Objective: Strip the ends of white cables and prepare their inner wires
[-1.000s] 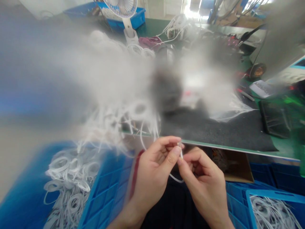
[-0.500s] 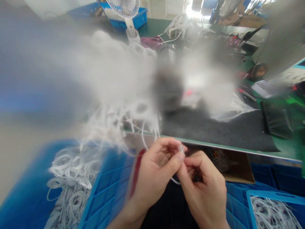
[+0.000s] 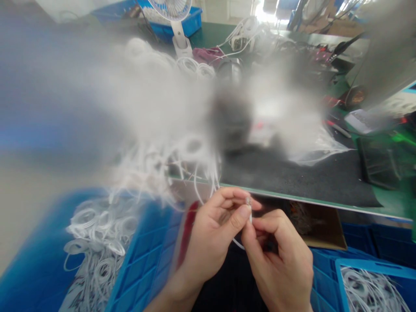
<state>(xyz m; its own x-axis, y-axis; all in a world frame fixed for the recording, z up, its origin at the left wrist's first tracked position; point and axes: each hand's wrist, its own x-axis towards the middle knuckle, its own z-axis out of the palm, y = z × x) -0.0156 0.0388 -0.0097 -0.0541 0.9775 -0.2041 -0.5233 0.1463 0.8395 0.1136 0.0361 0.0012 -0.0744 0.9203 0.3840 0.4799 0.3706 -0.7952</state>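
Note:
My left hand (image 3: 212,236) pinches a small clear plug (image 3: 248,200) between thumb and fingers. A white cable (image 3: 250,218) leads down from the plug, and the thumb and forefinger of my right hand (image 3: 279,255) grip it just below. The plug points upward, in front of the bench edge. Part of the white cable shows again below my hands, between the wrists. My fingers partly cover the plug, so its fine details cannot be made out.
Coiled white cables (image 3: 104,268) fill a blue crate (image 3: 130,264) at left; another blue crate (image 3: 373,263) with cables stands at right. More cables hang over the edge of the green bench (image 3: 383,210). A white fan (image 3: 180,41) stands behind. Much of the middle is blurred.
My right hand has moved slightly down and right, away from the left fingertips. A short length of white cable now shows between the hands, below the plug.

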